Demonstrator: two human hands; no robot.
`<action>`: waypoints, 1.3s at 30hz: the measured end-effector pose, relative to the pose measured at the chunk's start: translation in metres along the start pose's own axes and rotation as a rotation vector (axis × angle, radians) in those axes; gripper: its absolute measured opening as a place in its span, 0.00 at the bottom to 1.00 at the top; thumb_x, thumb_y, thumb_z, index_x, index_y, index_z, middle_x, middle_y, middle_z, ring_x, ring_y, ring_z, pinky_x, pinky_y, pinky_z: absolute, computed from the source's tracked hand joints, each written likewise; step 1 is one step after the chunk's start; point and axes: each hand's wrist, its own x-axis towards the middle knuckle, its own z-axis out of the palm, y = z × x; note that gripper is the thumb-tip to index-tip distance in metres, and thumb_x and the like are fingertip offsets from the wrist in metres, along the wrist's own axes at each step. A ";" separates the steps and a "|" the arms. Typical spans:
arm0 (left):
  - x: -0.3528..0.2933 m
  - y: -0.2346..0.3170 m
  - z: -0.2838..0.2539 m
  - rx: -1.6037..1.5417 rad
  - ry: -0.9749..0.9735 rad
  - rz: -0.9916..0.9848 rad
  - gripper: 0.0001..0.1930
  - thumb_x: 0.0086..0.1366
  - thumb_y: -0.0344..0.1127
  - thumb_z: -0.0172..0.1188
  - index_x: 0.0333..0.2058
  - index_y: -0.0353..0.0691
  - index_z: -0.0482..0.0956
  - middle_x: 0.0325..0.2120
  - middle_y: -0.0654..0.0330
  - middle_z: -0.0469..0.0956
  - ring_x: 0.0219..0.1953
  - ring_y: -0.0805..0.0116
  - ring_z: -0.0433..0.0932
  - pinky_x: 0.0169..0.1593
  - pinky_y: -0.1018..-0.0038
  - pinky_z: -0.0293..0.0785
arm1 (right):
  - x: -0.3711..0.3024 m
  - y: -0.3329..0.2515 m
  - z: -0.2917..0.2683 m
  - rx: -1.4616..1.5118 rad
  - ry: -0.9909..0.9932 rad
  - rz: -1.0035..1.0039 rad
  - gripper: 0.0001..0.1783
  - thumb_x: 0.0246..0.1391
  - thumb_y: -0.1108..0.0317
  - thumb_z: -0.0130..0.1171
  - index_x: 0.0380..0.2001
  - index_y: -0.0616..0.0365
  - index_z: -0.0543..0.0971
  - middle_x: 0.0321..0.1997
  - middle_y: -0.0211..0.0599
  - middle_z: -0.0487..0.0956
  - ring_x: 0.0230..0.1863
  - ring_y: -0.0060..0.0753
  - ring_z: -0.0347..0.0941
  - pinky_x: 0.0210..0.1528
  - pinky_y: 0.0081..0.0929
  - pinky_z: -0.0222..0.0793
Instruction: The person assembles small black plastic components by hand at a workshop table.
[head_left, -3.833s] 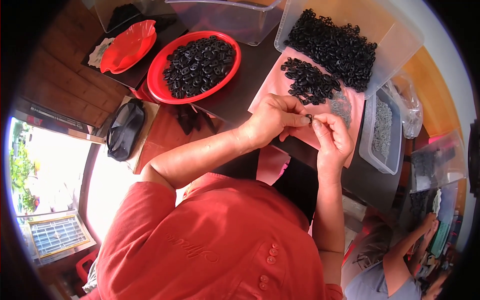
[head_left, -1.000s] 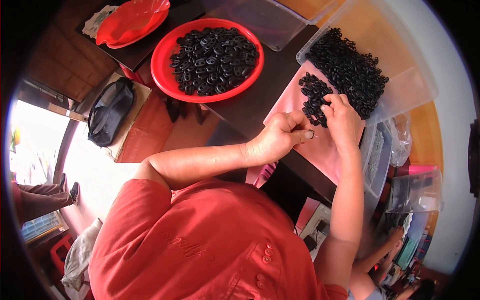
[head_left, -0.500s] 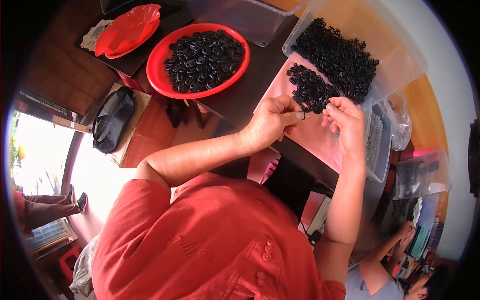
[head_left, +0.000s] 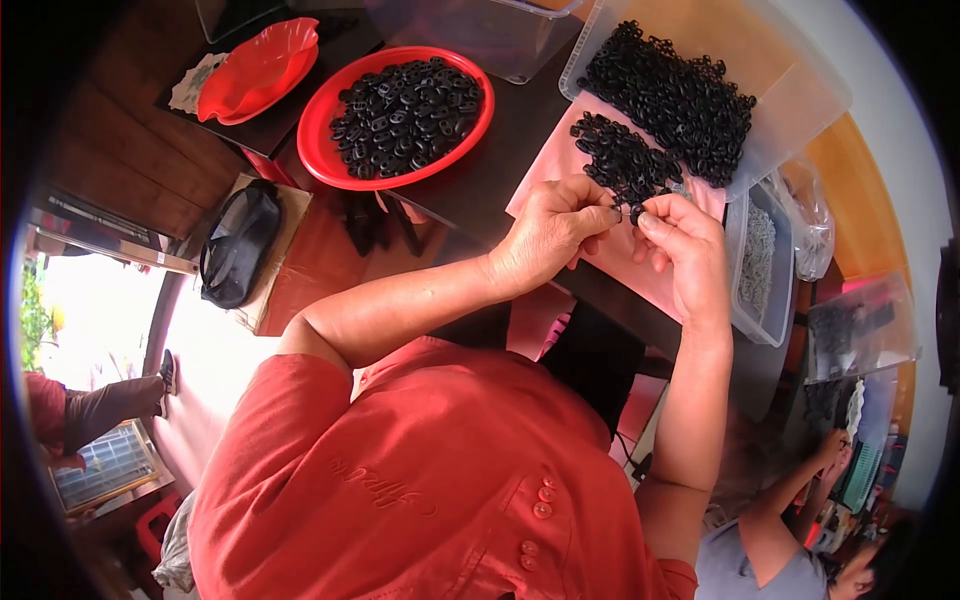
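Note:
My left hand (head_left: 556,226) and my right hand (head_left: 686,246) meet over the front of a pink sheet (head_left: 640,262), fingertips almost touching. Thumb and forefinger of the right pinch a small black plastic piece (head_left: 637,214). Between the two hands a short, thin, light bit shows, seemingly pinched by my left fingers; its kind is too small to tell. Just beyond the fingertips lies a loose pile of small black looped plastic pieces (head_left: 622,158). Behind that pile, many more similar pieces (head_left: 672,95) spill from a translucent bin (head_left: 775,95) lying tipped toward me.
A red basin (head_left: 312,150) of black oval two-holed pieces (head_left: 408,118) stands left, with a wavy red dish (head_left: 258,75) farther off. On the right, a clear tub (head_left: 775,330) holds small silvery pieces (head_left: 758,262). Another person (head_left: 770,530) works at lower right; someone's legs (head_left: 115,405) show far left.
My hands have come closer together, the right moving left toward the left fingertips. The view has shifted slightly. The person at far left has changed leg position.

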 end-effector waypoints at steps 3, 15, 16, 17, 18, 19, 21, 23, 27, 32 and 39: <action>0.000 0.000 -0.001 0.016 0.006 -0.002 0.07 0.65 0.31 0.60 0.33 0.32 0.76 0.20 0.64 0.74 0.20 0.80 0.72 0.19 0.83 0.66 | 0.001 0.001 0.002 0.044 0.012 -0.006 0.06 0.56 0.69 0.58 0.31 0.60 0.78 0.25 0.26 0.76 0.23 0.15 0.70 0.23 0.13 0.56; -0.003 0.007 -0.001 0.034 0.007 0.008 0.06 0.64 0.29 0.59 0.32 0.32 0.76 0.21 0.64 0.75 0.20 0.80 0.72 0.20 0.83 0.66 | 0.003 0.002 0.008 0.059 -0.031 0.048 0.06 0.56 0.68 0.58 0.32 0.60 0.79 0.26 0.25 0.77 0.23 0.14 0.70 0.23 0.12 0.57; -0.003 0.007 -0.001 0.031 -0.001 0.002 0.05 0.64 0.28 0.59 0.32 0.32 0.76 0.21 0.64 0.75 0.21 0.79 0.73 0.20 0.83 0.67 | 0.002 0.002 0.008 0.035 -0.032 0.028 0.06 0.56 0.68 0.58 0.32 0.60 0.79 0.26 0.25 0.77 0.23 0.14 0.70 0.23 0.12 0.57; -0.003 0.006 -0.001 0.032 -0.001 0.002 0.05 0.64 0.28 0.59 0.32 0.32 0.76 0.21 0.64 0.75 0.21 0.79 0.73 0.20 0.83 0.67 | 0.001 0.002 0.007 0.012 -0.032 0.009 0.06 0.56 0.68 0.58 0.32 0.60 0.79 0.26 0.25 0.77 0.23 0.14 0.70 0.23 0.12 0.57; -0.003 0.004 -0.001 0.016 -0.006 0.033 0.04 0.64 0.27 0.59 0.33 0.32 0.77 0.23 0.64 0.76 0.22 0.79 0.73 0.21 0.83 0.68 | 0.001 0.002 0.007 0.012 -0.031 0.008 0.06 0.56 0.68 0.58 0.32 0.60 0.79 0.26 0.25 0.77 0.23 0.14 0.70 0.23 0.12 0.57; -0.004 0.003 -0.001 0.001 -0.009 0.063 0.03 0.64 0.25 0.60 0.34 0.31 0.77 0.24 0.64 0.76 0.23 0.79 0.74 0.21 0.83 0.69 | 0.001 0.002 0.006 0.022 -0.052 -0.004 0.07 0.56 0.68 0.58 0.32 0.60 0.79 0.26 0.25 0.77 0.23 0.14 0.70 0.23 0.12 0.57; -0.004 0.005 -0.003 -0.056 -0.026 0.055 0.04 0.63 0.24 0.60 0.36 0.31 0.78 0.25 0.64 0.76 0.24 0.79 0.75 0.22 0.83 0.70 | 0.001 0.002 0.004 0.033 -0.074 -0.017 0.07 0.56 0.68 0.58 0.32 0.61 0.79 0.26 0.26 0.77 0.23 0.14 0.70 0.23 0.12 0.57; -0.006 0.006 -0.005 -0.113 -0.045 0.046 0.05 0.63 0.22 0.61 0.38 0.30 0.79 0.26 0.63 0.77 0.25 0.79 0.76 0.23 0.83 0.72 | 0.000 0.000 0.001 0.018 -0.120 -0.026 0.07 0.57 0.70 0.56 0.33 0.63 0.77 0.26 0.30 0.77 0.23 0.17 0.70 0.25 0.12 0.59; -0.009 0.009 -0.005 -0.027 -0.107 0.146 0.10 0.61 0.22 0.63 0.42 0.31 0.80 0.28 0.63 0.78 0.25 0.80 0.75 0.23 0.84 0.72 | -0.002 0.006 -0.005 0.092 -0.181 -0.040 0.06 0.58 0.70 0.57 0.33 0.63 0.77 0.26 0.30 0.77 0.24 0.17 0.70 0.26 0.12 0.60; -0.012 0.012 -0.003 -0.019 -0.161 0.139 0.10 0.59 0.22 0.64 0.40 0.32 0.80 0.29 0.63 0.79 0.25 0.82 0.75 0.22 0.85 0.70 | -0.008 0.015 -0.004 0.269 -0.192 -0.033 0.05 0.56 0.71 0.60 0.33 0.62 0.78 0.27 0.25 0.75 0.22 0.11 0.63 0.24 0.10 0.57; -0.018 0.011 -0.001 0.019 -0.244 0.199 0.12 0.57 0.21 0.66 0.42 0.34 0.81 0.30 0.63 0.80 0.30 0.81 0.77 0.24 0.84 0.72 | -0.020 -0.001 0.002 0.337 -0.229 0.026 0.07 0.58 0.71 0.59 0.36 0.64 0.79 0.27 0.28 0.76 0.23 0.14 0.69 0.22 0.12 0.60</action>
